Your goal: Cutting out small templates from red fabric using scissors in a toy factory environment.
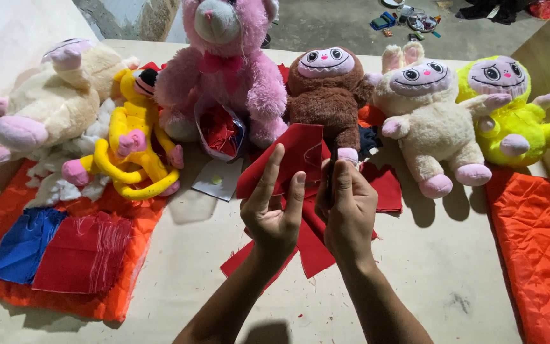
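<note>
Pale table (179,255), scattered with lint and thread bits, fills most of the view.

Quilted orange fabric (539,255) lies along the right edge. A second orange quilted piece (7,210) sits at left, bearing a stack of red cloth squares (84,253) with a blue cloth piece (23,245) beside it.

Row of plush toys along the far side, left to right: cream plush with pink feet (49,102), yellow long-limbed plush (132,143), tall pink bear (224,70), brown big-eyed plush (326,95), cream big-eyed plush (431,118), neon yellow plush (517,121). White stuffing (52,175) lies below the cream plush.

Clear bag of red scraps (221,134) leans at the pink bear's feet, a small white card (218,180) just in front of it.

Red cloth piece (300,156) is held raised above the table centre, more red pieces lying under the hands.

Left hand (274,210): fingers extended upward, spread against the near face of the cloth, thumb side pinching its lower left edge.

Right hand (348,210): fingers curled together, closed on the cloth's lower right part. The cloth stands above both hands, its top edge reaching in front of the brown plush.
</note>
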